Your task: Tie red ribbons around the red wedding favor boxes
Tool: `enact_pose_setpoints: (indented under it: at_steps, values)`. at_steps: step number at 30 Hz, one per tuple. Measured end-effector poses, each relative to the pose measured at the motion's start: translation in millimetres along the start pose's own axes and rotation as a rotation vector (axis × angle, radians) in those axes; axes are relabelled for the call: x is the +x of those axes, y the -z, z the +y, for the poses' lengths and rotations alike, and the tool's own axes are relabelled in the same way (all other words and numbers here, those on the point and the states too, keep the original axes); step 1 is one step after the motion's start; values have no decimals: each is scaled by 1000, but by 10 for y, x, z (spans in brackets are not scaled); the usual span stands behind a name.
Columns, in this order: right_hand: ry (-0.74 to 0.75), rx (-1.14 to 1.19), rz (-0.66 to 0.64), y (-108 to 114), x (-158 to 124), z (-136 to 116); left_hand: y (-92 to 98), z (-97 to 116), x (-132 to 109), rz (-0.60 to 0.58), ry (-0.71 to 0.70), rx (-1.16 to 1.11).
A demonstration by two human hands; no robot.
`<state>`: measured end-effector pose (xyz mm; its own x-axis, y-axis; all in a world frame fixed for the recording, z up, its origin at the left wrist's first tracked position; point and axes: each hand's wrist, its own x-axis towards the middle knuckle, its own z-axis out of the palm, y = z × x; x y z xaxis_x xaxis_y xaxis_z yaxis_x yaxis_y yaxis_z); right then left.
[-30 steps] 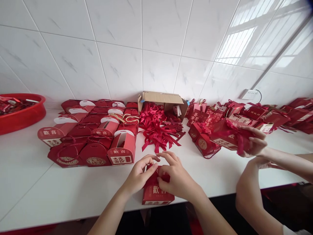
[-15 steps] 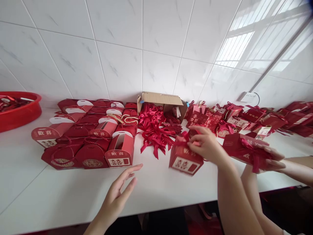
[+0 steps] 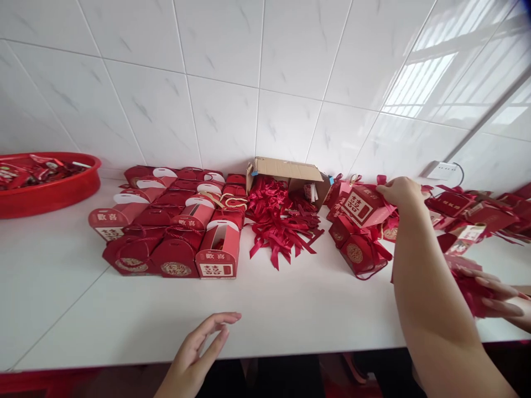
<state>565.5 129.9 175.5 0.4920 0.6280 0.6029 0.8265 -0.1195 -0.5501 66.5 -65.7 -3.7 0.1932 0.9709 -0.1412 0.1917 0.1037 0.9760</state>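
My right hand (image 3: 403, 193) reaches far forward on the right. Its fingers pinch the ribbon at the top of a red gift box (image 3: 360, 205), which tilts above other boxes near the wall. Just below it, a dark red gift box (image 3: 360, 254) with a gold round print leans on the white table. My left hand (image 3: 204, 344) hovers over the table's front edge, fingers apart and nothing in them. Beyond that hand stand rows of red gift boxes (image 3: 174, 251), some with raised lids and cord handles. Loose red ribbons (image 3: 276, 232) spill from a cardboard box (image 3: 286, 167).
A co-worker's hand (image 3: 495, 290) works on a red box with ribbon at the right, close to my forearm. A red basin (image 3: 50, 202) of wrapped packets stands at the left. Tiled wall (image 3: 224, 110) runs along the back, with a power strip (image 3: 443, 170) at its base.
My right hand has carried the red gift box forward and right, from the front of the table to the boxes at the back. My left hand has drawn back slightly. The view has shifted right-to-left.
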Motion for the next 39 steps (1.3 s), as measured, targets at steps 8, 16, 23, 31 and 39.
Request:
enact_pose_setpoints:
  at_steps: [8,16,23,31,39]
  values:
    - [-254,-59,192,22,-333,-421,86,-155,50,151,-108,-14]
    - [512,96,572,19,-1410,-980,182,-127,139,407,-102,7]
    - [242,518,-141,-688,-2716,-1143,271,-230,240,481,-84,9]
    - [-24,815,-827,-1161,-3680,-1579,241,-269,597,500,-96,-23]
    - [93,959,-731,-533,-3854,-1440,207,-348,464,326,-228,47]
